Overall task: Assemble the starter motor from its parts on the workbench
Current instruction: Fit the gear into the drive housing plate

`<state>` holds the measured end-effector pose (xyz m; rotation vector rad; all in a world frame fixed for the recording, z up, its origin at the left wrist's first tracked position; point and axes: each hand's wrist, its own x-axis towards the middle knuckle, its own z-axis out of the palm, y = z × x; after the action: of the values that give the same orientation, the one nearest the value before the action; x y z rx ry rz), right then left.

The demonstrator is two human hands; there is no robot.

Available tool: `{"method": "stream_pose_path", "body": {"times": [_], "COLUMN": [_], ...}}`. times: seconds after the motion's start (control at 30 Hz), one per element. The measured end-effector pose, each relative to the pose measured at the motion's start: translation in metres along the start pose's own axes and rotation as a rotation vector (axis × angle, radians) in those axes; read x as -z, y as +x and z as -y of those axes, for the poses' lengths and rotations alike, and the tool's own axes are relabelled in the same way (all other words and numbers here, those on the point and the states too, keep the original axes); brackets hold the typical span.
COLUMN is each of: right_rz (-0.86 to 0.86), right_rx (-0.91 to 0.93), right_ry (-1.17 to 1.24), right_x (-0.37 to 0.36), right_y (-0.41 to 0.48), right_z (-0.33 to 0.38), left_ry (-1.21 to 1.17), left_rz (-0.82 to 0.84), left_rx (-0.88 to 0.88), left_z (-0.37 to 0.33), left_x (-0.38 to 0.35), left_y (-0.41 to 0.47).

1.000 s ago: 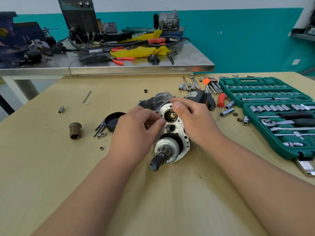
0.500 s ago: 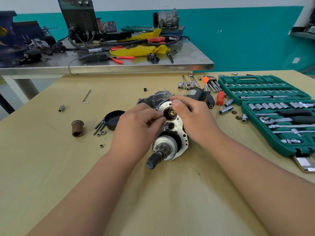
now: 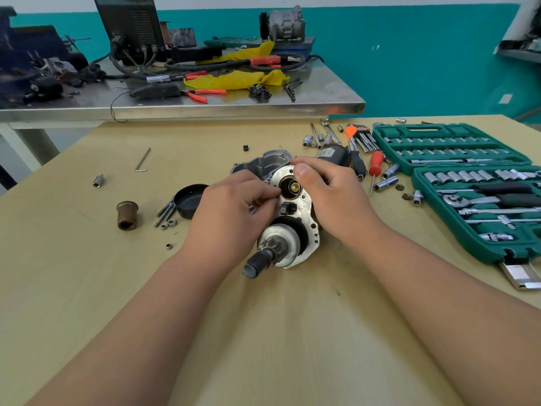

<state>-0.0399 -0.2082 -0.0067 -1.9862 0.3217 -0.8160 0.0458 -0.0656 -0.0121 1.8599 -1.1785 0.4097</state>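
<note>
The starter motor body (image 3: 304,227) lies on the wooden workbench, its silver end plate facing me and its dark pinion shaft (image 3: 257,263) pointing toward me. A round bore with a brass centre (image 3: 292,187) shows in the plate's upper part. My right hand (image 3: 333,197) grips the plate's top right, thumb on the rim. My left hand (image 3: 231,212) has its fingers curled at the plate's left edge, pinching something small that I cannot make out. A grey cast housing (image 3: 263,164) lies just behind. A black cap (image 3: 188,199), a brown bushing (image 3: 127,215) and loose bolts and nuts (image 3: 165,216) sit to the left.
An open green socket set (image 3: 480,183) fills the right side, with loose sockets, screwdrivers (image 3: 376,167) and hex keys (image 3: 361,139) beside it. A black motor cylinder (image 3: 333,155) lies behind my right hand. A hex key (image 3: 142,159) lies at the left. A cluttered steel table (image 3: 205,105) stands behind.
My left hand's fingertips have shifted slightly along the plate's left edge. My right thumb stays on the top rim. The motor has barely moved.
</note>
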Motion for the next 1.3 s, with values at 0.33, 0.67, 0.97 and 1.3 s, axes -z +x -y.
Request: {"method": "stream_pose_path", "body": {"times": [0.33,0.67,0.97,1.3], "right_rz": [0.006,0.002,0.005,0.000], "right_rx": [0.011,0.009,0.015,-0.019], "right_ry": [0.013,0.015,0.011,0.032], "right_x": [-0.0001,0.0003,0.0005,0.0016], "right_y": [-0.0011,-0.0014,-0.0037,-0.0023], "right_z": [-0.0009,0.0012,0.0038,-0.0007], "left_ry": [-0.138,0.046,-0.073,-0.157], "left_rz": [-0.036,0.002,0.009,0.002], "left_rx": [0.210,0.018,0.027,0.217], "left_z": [-0.0006,-0.0015,0.0003,-0.0018], "left_x": [0.0000,0.0000,0.0019,0.0011], "left_y": [0.0011,0.0009,-0.0005,0.0003]}}
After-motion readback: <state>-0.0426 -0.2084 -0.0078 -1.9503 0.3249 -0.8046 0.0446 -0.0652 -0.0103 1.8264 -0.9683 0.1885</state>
